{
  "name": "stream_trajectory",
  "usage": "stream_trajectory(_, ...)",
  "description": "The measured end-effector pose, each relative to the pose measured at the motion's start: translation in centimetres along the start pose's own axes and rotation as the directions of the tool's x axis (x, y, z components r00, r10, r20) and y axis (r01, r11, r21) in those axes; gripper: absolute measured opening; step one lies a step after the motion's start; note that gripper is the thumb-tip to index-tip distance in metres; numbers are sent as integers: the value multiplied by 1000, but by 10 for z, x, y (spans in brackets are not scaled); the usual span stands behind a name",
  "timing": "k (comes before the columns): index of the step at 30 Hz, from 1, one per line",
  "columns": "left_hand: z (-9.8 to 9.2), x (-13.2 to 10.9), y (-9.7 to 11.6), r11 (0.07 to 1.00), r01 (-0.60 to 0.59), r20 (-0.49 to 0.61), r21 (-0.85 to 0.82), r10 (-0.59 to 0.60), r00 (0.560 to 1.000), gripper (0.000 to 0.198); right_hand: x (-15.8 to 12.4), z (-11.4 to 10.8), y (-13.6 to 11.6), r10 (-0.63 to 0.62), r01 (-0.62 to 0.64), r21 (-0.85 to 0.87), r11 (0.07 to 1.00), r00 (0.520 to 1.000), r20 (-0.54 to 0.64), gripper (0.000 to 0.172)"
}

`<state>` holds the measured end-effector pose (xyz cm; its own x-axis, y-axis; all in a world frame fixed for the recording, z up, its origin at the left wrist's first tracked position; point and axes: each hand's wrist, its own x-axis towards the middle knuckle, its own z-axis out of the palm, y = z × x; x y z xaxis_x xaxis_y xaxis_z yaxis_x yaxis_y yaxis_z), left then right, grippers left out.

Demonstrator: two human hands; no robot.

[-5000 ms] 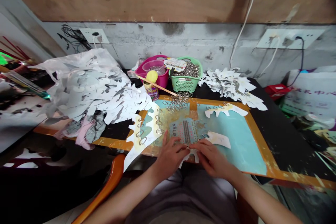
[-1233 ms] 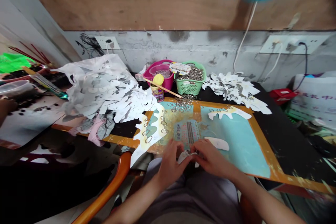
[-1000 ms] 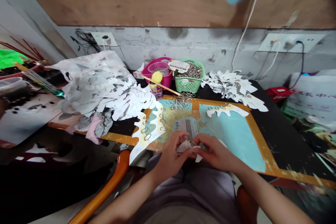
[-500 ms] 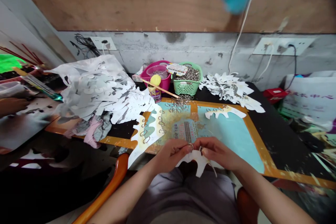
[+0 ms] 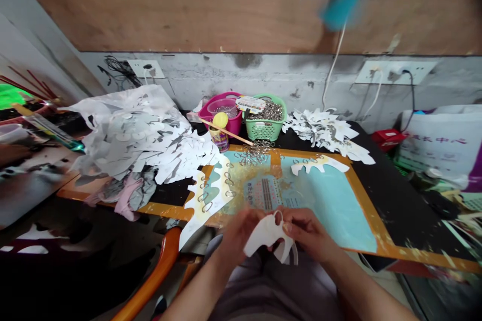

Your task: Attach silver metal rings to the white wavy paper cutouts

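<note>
Since both hands are up off the board, the white paper cutout (image 5: 267, 235) is held in the air just above the board's near edge, right in front of the person's lap. The left hand (image 5: 239, 235) pinches one side of it and the right hand (image 5: 307, 233) pinches the other, with the fingers curled in and the two hands close together. The paper hides most of the left fingers, so I can't really tell how that grip sits. A small silver metal ring (image 5: 277, 216) pokes up at the top edge of the cutout, right by the right hand's fingertips. Whether it's fully through the paper is hard to make out, as it's a bit blurry there.

Behind the hands is a teal and orange painted board (image 5: 331, 205) on a black bench (image 5: 391, 200). A white paper strip with rings hooked along it (image 5: 207, 195) lies across the board's left edge, and a loose heap of silver rings (image 5: 254, 153) sits at the far edge, just below a green plastic basket full of rings (image 5: 263, 123) and a pink plastic tub (image 5: 222, 115). A big pile of white paper cutouts (image 5: 150, 135) covers the left side. Someone else's blurred hand (image 5: 11, 155) is cut off at the far left.
</note>
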<state>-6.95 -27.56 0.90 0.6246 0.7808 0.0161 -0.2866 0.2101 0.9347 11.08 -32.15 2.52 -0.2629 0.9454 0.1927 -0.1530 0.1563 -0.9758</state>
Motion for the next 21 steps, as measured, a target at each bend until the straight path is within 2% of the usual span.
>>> stream_trajectory(2,-1,-1,-3,993,-2,-27,-121,-1,1000,84,0,-2,-1,12,-15,-41,999,997,-81,37)
stream_trajectory(3,0,-3,-4,989,-20,-41,-144,14,999,83,0,-1,-2,10,-20,-85,996,994,-110,36)
stream_trajectory(5,6,-6,-7,993,-30,-86,-114,20,996,70,0,1,-5,-5,-20,-193,981,992,-128,37)
stream_trajectory(7,13,-7,-9,997,26,-168,-76,-39,985,56,1,3,-6,-5,-27,-251,968,992,-127,38)
stream_trajectory(10,17,-4,-12,993,101,-306,-55,-113,945,49,2,4,-4,63,-74,-131,989,995,-83,41)
stream_trajectory(12,16,-2,-14,995,97,-307,-35,-103,946,49,5,4,-1,117,-117,-9,993,992,-45,44)
stream_trajectory(15,12,-1,-16,994,98,-266,-46,-106,958,45,11,5,4,205,-203,44,978,978,-43,46)
stream_trajectory(17,12,-1,-18,986,106,-301,-131,-142,943,45,15,8,6,253,-245,103,964,965,-72,46)
stream_trajectory(19,15,-1,-18,961,95,-380,-259,-192,905,48,18,9,8,267,-252,159,955,960,-87,47)
stream_trajectory(21,16,2,-17,924,80,-433,-373,-250,866,50,19,6,8,249,-238,137,961,966,-70,46)
